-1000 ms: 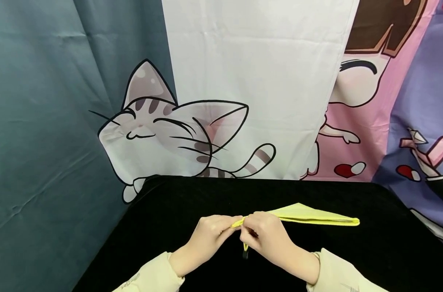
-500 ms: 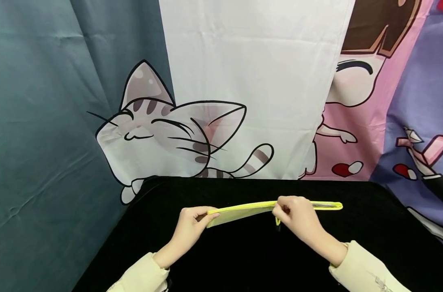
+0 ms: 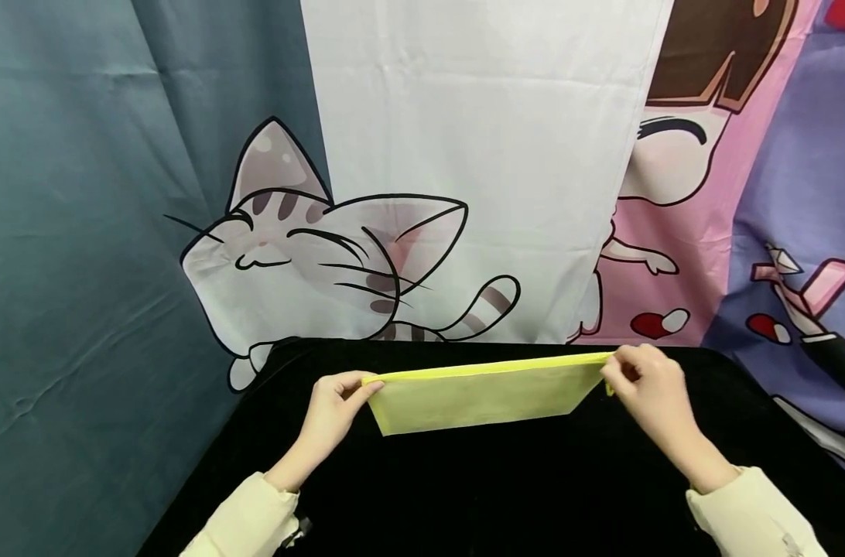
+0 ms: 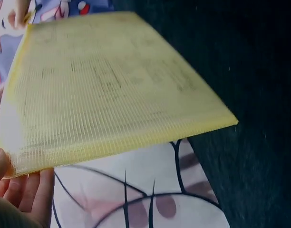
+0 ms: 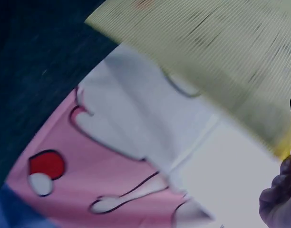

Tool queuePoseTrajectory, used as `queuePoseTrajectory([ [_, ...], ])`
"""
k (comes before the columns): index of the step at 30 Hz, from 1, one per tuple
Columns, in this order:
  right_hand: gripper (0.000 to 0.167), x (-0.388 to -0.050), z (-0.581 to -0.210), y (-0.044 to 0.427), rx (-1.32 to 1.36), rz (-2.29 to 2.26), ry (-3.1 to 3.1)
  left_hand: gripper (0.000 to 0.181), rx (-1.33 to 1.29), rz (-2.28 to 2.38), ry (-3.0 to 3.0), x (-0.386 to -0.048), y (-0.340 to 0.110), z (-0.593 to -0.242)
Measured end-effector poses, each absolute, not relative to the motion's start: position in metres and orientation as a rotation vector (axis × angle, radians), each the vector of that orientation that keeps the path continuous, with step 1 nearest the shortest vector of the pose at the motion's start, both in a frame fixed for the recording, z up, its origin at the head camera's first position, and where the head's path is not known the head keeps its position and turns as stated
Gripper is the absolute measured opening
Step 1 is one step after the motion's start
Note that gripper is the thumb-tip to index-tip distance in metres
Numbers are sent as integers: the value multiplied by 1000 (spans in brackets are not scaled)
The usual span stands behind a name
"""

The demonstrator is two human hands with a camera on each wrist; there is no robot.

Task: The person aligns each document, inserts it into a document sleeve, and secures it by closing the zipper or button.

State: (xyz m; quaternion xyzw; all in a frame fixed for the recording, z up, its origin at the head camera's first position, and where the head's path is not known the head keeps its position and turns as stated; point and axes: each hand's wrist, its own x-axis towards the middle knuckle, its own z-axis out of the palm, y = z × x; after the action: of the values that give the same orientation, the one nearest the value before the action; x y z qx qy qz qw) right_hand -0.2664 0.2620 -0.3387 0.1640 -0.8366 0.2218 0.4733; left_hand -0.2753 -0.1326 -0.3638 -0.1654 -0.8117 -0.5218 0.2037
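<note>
A yellow mesh zip pouch (image 3: 485,396) is held up, its yellow zip edge on top and its flat face tilted toward the head camera. My left hand (image 3: 330,411) pinches the pouch's top left corner between thumb and fingers. At the opposite end of the zip, my right hand (image 3: 651,391) pinches the edge, with a small yellow pull loop (image 3: 609,388) hanging beside its fingers. The left wrist view shows the ribbed mesh pouch (image 4: 102,90) with faint dark marks on it; whether these lie inside, I cannot tell. Fingers of the right hand (image 5: 281,192) are partly cut off in the right wrist view.
A black cloth (image 3: 506,495) covers the table beneath the pouch. Behind it hangs a printed curtain (image 3: 478,155) with a cartoon cat and other figures. Pale sleeves (image 3: 248,518) cover both forearms.
My right hand has slid rightward along the zip edge to its far end. My left hand has moved left and up. The pouch has turned, showing its broad face.
</note>
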Motion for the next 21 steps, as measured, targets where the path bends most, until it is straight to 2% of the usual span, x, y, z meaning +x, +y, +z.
queuePoseTrajectory([
  [7,19,-269,-330,273,372,697,-1829,15,-566,-1503,-2250,-283,-137,-350],
  [11,19,-274,-324,275,243,735,-1876,15,-593,-1521,-2305,-301,-132,-344],
  [16,22,-301,-350,291,148,683,-2314,15,-572,-1454,-2526,-345,-120,-376],
  [21,27,-346,-385,308,130,707,-2690,12,-367,-1318,-2670,-390,-98,-414],
])
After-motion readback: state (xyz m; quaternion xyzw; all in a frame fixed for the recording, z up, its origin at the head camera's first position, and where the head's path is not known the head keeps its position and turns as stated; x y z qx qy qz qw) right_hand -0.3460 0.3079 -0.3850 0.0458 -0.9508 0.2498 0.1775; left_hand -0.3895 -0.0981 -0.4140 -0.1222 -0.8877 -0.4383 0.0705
